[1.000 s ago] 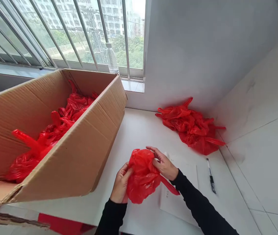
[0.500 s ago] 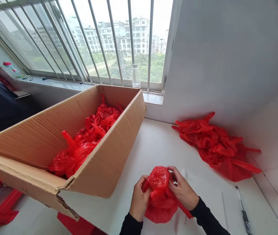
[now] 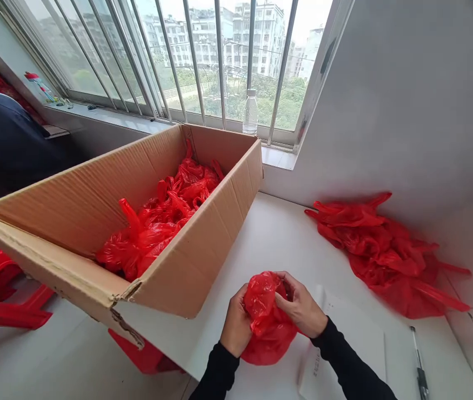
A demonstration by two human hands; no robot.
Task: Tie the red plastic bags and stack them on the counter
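Between my hands is a crumpled red plastic bag, bunched up over the white table at the bottom middle. My left hand grips its left side, the fingers partly hidden behind the plastic. On the right side, my right hand pinches the bag with thumb and fingers. Whether anything lies inside the bag, I cannot tell. To the left, a long cardboard box holds several crumpled red plastic bags.
A pile of red bags lies against the wall at right. Near my right arm are white paper and a pen. A bottle stands on the windowsill. Red stools are on the floor; a person's dark clothing shows at far left.
The view has shifted, so box and pile sit differently in the picture. Both hands still hold the bag; its loose strip at the lower right no longer hangs out visibly.
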